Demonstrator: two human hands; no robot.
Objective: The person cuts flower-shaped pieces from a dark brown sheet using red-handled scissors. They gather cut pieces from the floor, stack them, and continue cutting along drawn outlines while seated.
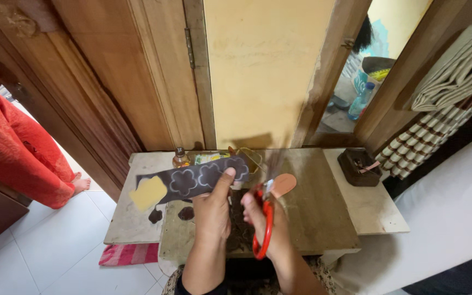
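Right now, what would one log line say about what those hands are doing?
left hand: holds dark strip with flower outlines | right hand: grips orange scissors | cut dark pieces on table

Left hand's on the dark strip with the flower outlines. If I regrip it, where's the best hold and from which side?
Probably the strip's right end, from below, where the left hand pinches it now. The strip is thin and floppy, the outlines there are uncut, and this keeps fingers clear of the scissors in the right hand.

Low stone-topped table [307, 218] bearing a small amber bottle [180, 158], dark cut scraps [155, 216], and a dark box [359, 166] at right.
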